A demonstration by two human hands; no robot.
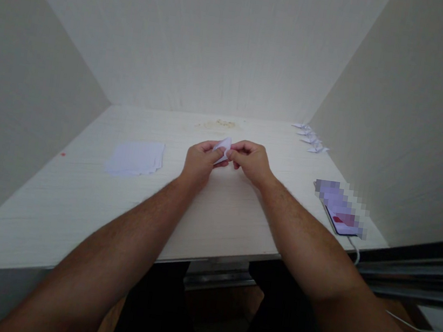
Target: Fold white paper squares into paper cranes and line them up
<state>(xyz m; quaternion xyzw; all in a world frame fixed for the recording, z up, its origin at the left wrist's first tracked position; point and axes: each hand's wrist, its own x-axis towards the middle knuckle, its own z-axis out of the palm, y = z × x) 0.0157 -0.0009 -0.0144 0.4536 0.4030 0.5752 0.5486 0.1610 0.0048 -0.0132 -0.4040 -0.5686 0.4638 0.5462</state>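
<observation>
Tho only part. visible, folded wht. paper (223, 143), pointy-topped, btwn hands (199, 161)

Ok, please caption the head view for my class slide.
Left hand and right hand hold folded paper at a white table, with stacked sheets to the left.

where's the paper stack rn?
In the head view, the paper stack lies on the left part of the white table, left of the left hand and the folded paper it holds.
</observation>
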